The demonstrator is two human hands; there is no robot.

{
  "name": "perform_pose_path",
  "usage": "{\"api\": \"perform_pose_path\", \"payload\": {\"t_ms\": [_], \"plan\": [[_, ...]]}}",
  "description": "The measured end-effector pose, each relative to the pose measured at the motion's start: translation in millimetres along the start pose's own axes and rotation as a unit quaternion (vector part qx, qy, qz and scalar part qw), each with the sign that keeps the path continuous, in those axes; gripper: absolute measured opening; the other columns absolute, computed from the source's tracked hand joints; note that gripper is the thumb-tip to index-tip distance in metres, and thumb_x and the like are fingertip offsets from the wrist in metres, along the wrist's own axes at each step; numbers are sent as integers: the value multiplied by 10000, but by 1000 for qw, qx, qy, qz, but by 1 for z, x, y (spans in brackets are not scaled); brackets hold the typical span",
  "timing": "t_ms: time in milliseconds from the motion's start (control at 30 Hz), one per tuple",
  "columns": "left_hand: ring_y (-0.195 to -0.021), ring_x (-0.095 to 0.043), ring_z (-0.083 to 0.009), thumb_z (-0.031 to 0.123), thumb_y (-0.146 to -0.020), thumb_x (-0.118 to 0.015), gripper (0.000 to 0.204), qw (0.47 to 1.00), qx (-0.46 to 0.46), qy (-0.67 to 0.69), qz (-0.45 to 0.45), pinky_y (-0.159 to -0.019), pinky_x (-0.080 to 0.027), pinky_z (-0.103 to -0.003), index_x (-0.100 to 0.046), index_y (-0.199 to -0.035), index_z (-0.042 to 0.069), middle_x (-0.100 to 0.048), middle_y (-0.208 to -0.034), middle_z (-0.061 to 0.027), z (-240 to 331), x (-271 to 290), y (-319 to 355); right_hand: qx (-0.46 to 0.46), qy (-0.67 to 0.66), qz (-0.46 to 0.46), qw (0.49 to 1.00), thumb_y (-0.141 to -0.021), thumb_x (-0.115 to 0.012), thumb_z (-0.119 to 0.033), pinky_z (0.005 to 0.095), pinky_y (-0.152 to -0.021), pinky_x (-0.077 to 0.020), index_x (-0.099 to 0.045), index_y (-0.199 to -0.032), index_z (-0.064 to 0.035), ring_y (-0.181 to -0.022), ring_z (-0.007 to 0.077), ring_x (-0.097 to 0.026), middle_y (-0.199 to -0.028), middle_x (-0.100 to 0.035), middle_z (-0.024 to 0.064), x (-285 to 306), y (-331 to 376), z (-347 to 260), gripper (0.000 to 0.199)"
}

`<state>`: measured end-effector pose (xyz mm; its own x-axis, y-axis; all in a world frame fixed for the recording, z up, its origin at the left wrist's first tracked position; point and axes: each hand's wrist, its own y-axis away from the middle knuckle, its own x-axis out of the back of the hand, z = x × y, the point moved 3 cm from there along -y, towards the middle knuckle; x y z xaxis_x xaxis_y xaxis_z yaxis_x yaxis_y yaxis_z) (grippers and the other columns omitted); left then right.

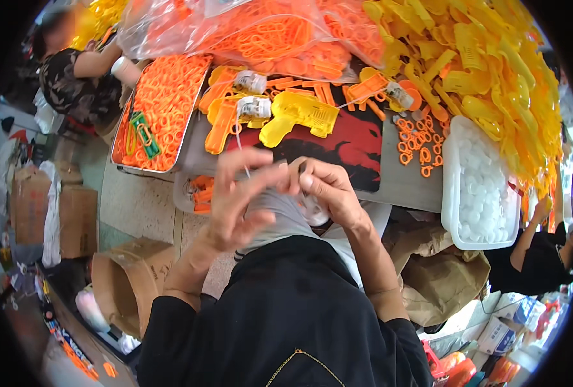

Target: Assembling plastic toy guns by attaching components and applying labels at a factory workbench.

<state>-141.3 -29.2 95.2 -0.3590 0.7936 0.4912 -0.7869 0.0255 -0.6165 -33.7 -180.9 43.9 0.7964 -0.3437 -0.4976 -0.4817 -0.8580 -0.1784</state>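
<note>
My left hand [241,200] is blurred by motion, its fingers stretched and apart. A thin white string [237,129] runs down from a white cylindrical piece [255,107] and passes behind the left fingers; whether they touch it is unclear. My right hand [335,193] is closed in a pinch beside the left fingertips, with a small dark bit showing at the thumb; what it holds is hidden. Below the right fingers, a rounded white piece [313,211] shows over my lap. Just beyond the hands lies a yellow toy gun shell [294,117] on a black-and-red mat [357,145].
A metal tray [184,143] of orange rings holds green-handled snips [146,137]. To the right are loose orange rings [422,138], a tub [452,193] of white caps and a heap of yellow shells [473,71]. Bagged orange parts [267,32] lie behind. Other people sit at both sides.
</note>
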Motion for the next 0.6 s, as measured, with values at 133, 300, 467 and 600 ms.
{"api": "perform_pose_path", "payload": {"t_ms": [133,300,467,600], "plan": [[-1220,-546,-272,284,-881,-778,320,983,22,135,-120,-1015,-453,-403,-765,-1149,110,-612,-1279,-121,-12,-8,-49,-32,-13,-84,996,-1058,-577,-206,322,-868,-508,-669,-957,12,-975,172,-639,-1027,-665,112,-3,3,-24,257],[-1147,-615,-248,171,-789,-865,212,958,37,261,-112,-1011,-476,-389,-787,-979,115,-639,-1234,-122,-13,-21,-73,18,-66,-10,998,-1048,-611,-180,329,-911,-521,-553,-1190,12,-988,171,-669,-1068,-656,98,-9,10,-46,246],[-1129,-632,-234,162,-831,-830,167,962,44,227,-144,-970,-507,-372,-772,-968,86,-643,-1250,-119,-18,-41,-103,113,60,129,983,-969,-692,-122,313,-762,-537,-622,-953,-1,-856,183,-670,-944,-683,133,16,25,-42,140],[-1229,-576,-288,250,-923,-712,272,988,-8,-71,-135,-1074,-415,-449,-717,-1142,90,-643,-1267,-116,-86,-56,-124,183,69,197,961,-984,-627,-96,321,-713,-479,-639,-934,-6,-768,178,-576,-760,-642,77,42,43,-61,104]]}}
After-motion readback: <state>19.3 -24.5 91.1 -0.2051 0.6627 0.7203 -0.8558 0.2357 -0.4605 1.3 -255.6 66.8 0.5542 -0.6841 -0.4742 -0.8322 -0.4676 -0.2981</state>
